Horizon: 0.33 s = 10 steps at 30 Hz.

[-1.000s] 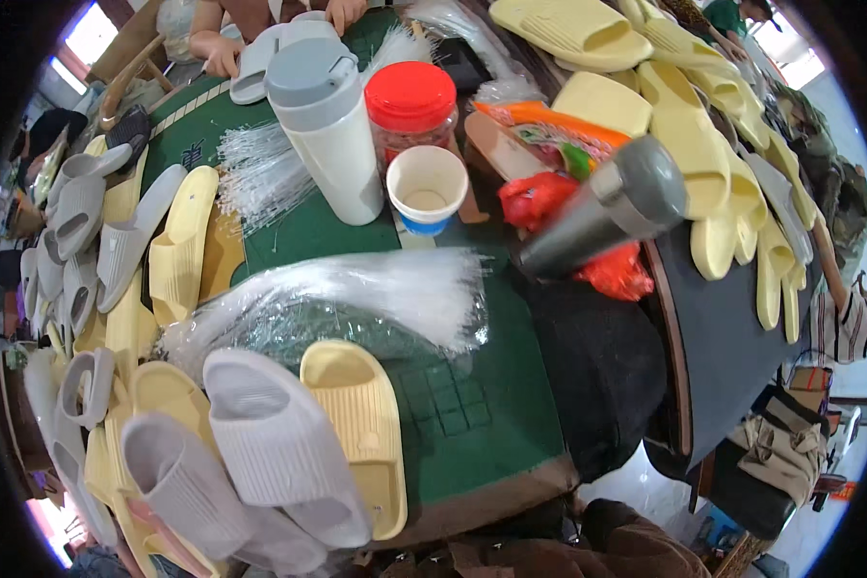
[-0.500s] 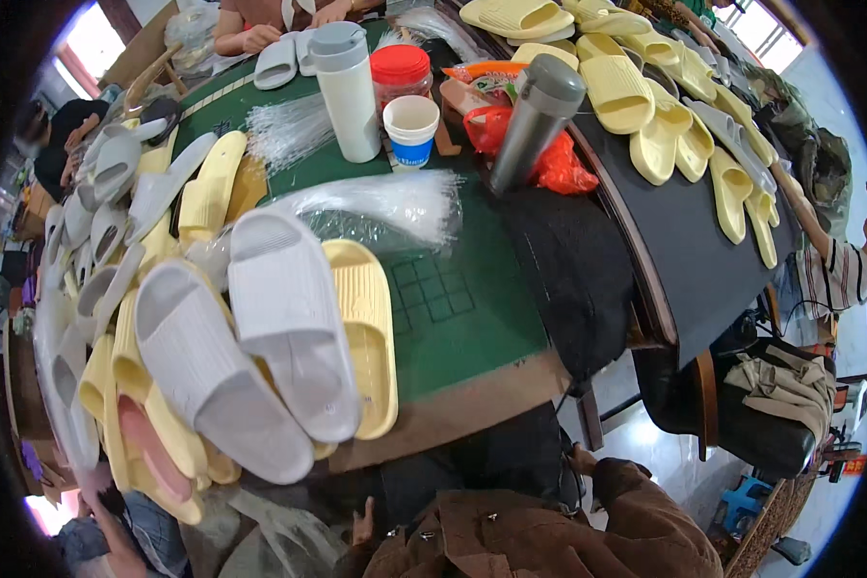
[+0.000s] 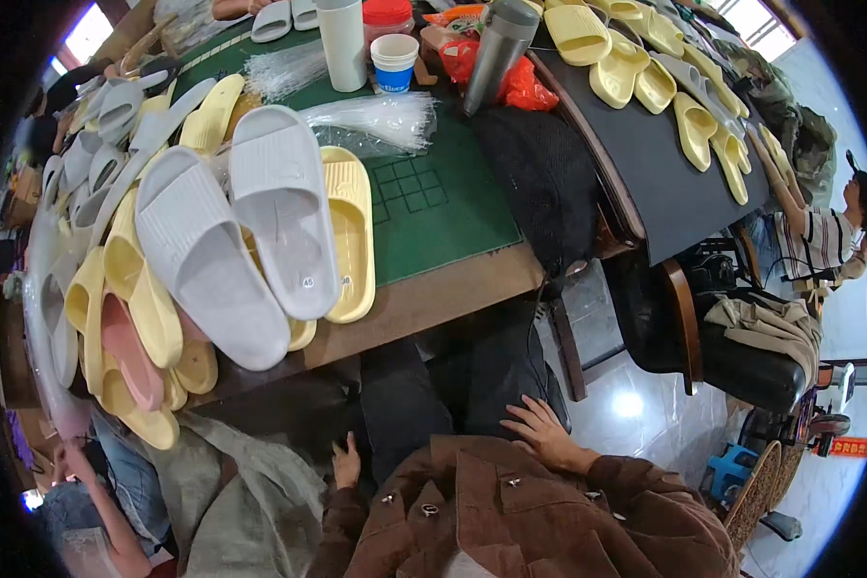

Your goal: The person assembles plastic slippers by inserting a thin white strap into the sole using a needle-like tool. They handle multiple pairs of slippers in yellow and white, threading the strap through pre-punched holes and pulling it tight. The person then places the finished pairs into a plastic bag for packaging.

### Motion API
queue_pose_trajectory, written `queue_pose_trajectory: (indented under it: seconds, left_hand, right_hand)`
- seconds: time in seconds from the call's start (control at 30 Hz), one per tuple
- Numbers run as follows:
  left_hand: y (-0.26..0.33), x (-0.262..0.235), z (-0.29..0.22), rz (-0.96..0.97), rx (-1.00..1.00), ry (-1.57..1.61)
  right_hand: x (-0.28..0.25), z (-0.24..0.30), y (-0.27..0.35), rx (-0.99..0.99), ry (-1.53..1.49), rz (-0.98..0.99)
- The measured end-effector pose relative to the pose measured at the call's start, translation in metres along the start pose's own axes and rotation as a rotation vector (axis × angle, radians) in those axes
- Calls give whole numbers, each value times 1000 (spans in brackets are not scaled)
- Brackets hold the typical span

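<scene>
My right hand [image 3: 541, 432] lies flat on my dark trouser leg [image 3: 472, 376], fingers spread and loose, gripping nothing. My left hand [image 3: 345, 464] is down at my lap too, only partly in sight past my brown jacket cuff [image 3: 342, 520], fingers slack on the dark cloth and holding nothing.

Up ahead of both hands runs the wooden table edge [image 3: 433, 294], and on it the green cutting mat [image 3: 443, 202]. Nearest to me, hanging over that edge, two grey slides: one grey slide [image 3: 207, 260] lies to the left, the second grey slide [image 3: 281, 207] just beside it on the right, touching along their sides. Under the second one lies a yellow slide [image 3: 352, 231], its toe end reaching the table's rim. To the left there's a heap of yellow, grey and pink slides [image 3: 116, 318], piled and overlapping.

Further back on the mat: a bundle of clear plastic strips [image 3: 380, 118], a paper cup [image 3: 394, 61], a tall pale tumbler [image 3: 344, 40] and a steel flask [image 3: 499, 48]. On the right, more yellow slides [image 3: 645, 77] lie on a black sheet [image 3: 665, 183].
</scene>
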<state>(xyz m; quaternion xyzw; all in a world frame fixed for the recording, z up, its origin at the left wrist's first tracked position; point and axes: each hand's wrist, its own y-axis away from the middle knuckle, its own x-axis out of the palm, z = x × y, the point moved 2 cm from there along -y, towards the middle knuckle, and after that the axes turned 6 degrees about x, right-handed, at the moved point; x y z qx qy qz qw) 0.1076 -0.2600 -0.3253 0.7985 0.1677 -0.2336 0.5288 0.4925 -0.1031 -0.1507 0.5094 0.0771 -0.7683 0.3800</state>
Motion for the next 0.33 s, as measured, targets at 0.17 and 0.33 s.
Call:
queue_pose_trajectory:
  seconds: [0.17,0.33]
  left_hand:
    - [20,-27,-15,-10,414,-327]
    - [137,-111,-161,63,821,288]
  right_hand:
    - [1,1,27,96,-246,46]
    - [-7,-5,12,258,-374,438]
